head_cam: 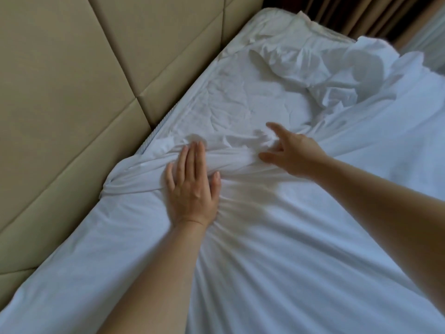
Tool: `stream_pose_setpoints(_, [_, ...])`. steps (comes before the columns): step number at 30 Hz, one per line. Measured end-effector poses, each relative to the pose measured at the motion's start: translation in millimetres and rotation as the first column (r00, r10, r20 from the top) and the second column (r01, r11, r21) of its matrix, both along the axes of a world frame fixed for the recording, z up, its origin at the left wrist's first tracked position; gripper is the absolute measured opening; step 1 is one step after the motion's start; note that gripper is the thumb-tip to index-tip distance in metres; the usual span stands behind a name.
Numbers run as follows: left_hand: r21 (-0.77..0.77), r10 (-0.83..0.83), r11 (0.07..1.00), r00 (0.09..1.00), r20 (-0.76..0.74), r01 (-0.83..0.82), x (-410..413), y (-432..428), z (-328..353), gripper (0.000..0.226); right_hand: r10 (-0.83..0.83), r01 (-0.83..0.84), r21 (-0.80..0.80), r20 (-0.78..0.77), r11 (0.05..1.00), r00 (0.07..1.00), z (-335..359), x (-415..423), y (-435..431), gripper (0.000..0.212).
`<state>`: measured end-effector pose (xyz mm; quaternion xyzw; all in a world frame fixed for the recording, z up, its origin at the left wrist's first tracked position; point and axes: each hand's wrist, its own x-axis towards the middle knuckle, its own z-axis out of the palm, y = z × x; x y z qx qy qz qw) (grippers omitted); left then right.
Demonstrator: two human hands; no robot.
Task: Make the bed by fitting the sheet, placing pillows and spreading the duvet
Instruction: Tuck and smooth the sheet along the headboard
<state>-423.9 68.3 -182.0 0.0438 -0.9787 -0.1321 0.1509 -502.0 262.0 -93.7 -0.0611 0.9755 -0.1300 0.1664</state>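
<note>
A white fitted sheet (277, 249) covers the near part of the mattress. Its bunched edge (231, 156) runs across the bed from the headboard side. Beyond that edge lies the wrinkled white mattress cover (240, 102). My left hand (192, 186) lies flat with straight fingers, pressing on the bunched edge. My right hand (289, 150) is spread over the same edge further right, forefinger pointing out and the other fingers touching the folds. A crumpled heap of white linen (337, 68) sits at the far end of the bed.
A beige padded headboard (72, 92) runs along the left of the mattress. Brown curtains (361, 13) hang behind the far corner. More white bedding (409, 131) lies on the right side.
</note>
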Motion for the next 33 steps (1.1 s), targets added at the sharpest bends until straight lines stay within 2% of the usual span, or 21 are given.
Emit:
stream_pose_setpoints(5, [-0.020,0.002,1.000,1.000,0.029,-0.002,-2.2,-1.0,-2.5,0.057,0.038,-0.023,-0.099,0.147,0.995,0.988,-8.3,-11.1,2.5,0.049])
stream_pose_setpoints(9, [-0.043,0.004,0.999,1.000,0.018,-0.004,-5.7,-0.9,-4.4,0.054,0.190,-0.192,-0.007,0.181,0.981,0.965,-2.6,-34.2,-0.4,0.042])
stream_pose_setpoints(12, [-0.077,0.011,0.997,1.000,-0.008,-0.012,-7.4,-0.1,-5.1,0.053,0.267,-0.274,0.044,0.123,0.961,0.956,-4.7,-42.5,-2.1,0.040])
stream_pose_setpoints(14, [-0.084,0.024,0.996,1.000,-0.016,-0.025,-6.6,1.3,-3.0,0.051,0.266,-0.266,-0.006,0.076,0.964,0.961,-5.5,-39.3,1.5,0.043])
stream_pose_setpoints(17, [-0.069,0.020,0.997,0.999,-0.032,-0.022,-4.7,1.1,4.6,0.049,0.286,-0.272,-0.107,0.145,0.956,0.947,-3.0,-32.2,9.0,0.040])
stream_pose_setpoints(19, [-0.025,0.006,1.000,0.999,-0.046,-0.007,-3.1,1.9,10.1,0.047,0.323,-0.318,-0.061,0.234,0.946,0.917,0.0,-30.5,8.5,0.028])
stream_pose_setpoints(21, [0.090,0.034,0.996,0.997,-0.071,-0.027,-1.7,3.6,16.9,0.045,0.342,-0.354,-0.018,0.315,0.935,0.886,6.5,-29.3,2.2,0.035])
stream_pose_setpoints(23, [0.226,0.072,0.973,0.994,-0.087,-0.051,0.0,5.5,26.1,0.049,0.333,-0.345,-0.020,0.319,0.939,0.887,14.8,-26.1,-2.2,0.040])
stream_pose_setpoints(25, [0.319,0.055,0.947,0.996,-0.075,-0.028,1.0,4.2,40.9,0.059,0.324,-0.327,-0.018,0.204,0.945,0.924,25.5,-22.9,-3.1,0.038])
stream_pose_setpoints(28, [0.444,0.030,0.893,0.994,0.109,-0.076,-10.1,-1.8,74.7,0.076,0.322,-0.319,0.043,-0.159,0.947,0.933,41.8,-24.6,-6.4,0.028])
stream_pose_setpoints(31, [0.334,0.082,0.925,0.954,0.290,-0.181,-34.8,-8.6,98.1,0.089,0.258,-0.309,-0.019,-0.502,0.951,0.825,48.9,-37.1,-21.5,0.021])
stream_pose_setpoints(33, [0.407,0.052,0.885,0.915,0.399,-0.228,-56.0,-12.0,112.0,0.093,0.173,-0.299,-0.101,-0.625,0.949,0.761,53.6,-49.4,-36.2,0.018])
